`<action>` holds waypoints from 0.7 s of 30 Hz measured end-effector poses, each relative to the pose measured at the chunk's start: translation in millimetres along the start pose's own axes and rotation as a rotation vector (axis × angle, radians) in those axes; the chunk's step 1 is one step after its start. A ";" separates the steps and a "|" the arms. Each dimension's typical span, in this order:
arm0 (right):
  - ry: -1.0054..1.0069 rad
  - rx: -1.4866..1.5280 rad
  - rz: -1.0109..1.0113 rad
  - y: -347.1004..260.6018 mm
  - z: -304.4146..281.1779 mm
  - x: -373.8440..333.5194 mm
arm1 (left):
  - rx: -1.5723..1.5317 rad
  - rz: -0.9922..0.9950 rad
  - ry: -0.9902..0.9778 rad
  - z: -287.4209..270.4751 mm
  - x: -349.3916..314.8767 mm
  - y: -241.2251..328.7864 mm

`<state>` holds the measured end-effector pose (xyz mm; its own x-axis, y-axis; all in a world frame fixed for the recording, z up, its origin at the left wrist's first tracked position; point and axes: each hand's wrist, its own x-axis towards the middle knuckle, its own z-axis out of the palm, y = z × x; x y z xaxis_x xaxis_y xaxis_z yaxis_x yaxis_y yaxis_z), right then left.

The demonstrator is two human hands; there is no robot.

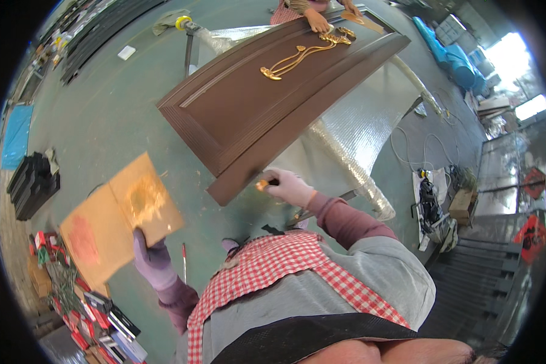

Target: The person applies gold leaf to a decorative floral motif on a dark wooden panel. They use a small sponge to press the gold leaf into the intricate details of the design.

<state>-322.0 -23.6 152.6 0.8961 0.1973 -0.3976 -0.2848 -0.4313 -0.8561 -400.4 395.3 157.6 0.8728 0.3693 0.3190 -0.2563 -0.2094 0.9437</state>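
Observation:
My left hand (154,262), in a pale purple glove, grips the edge of a folded cardboard sheet (116,203). The sheet carries a wet-looking gold smear on one half and a red smear on the other. In my gloved right hand (292,188) the fingers are closed on a small gold-stained piece, its exact kind too small to tell. That hand is just off the near corner of a long brown door panel (242,103) with moulded edges. A raised gold ornament (297,57) with curving stems runs along the panel's face.
A co-worker's hand (316,20) touches the panel's far end, beside another piece of cardboard (363,22). Wrapped rails (346,161) support the panel. Boxes and tools (97,315) lie on the floor at the lower left; a hose (428,142) curls at the right.

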 end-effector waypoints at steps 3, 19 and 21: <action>-0.050 0.025 -0.277 -8.2 91.7 54.2 | -0.581 -0.518 0.165 -61.5 14.1 -6.0; -0.218 -0.038 -0.264 -113.1 303.7 154.2 | -0.533 -0.555 0.201 -211.4 110.2 -54.3; -0.165 -0.005 -0.276 -115.9 314.8 179.1 | -0.515 -0.553 0.162 -216.3 142.5 -63.9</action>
<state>-235.7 338.9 76.6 0.8717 0.4475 -0.1996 -0.0371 -0.3459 -0.9375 -349.4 657.2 161.8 0.8687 0.4337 -0.2394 0.0041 0.4771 0.8789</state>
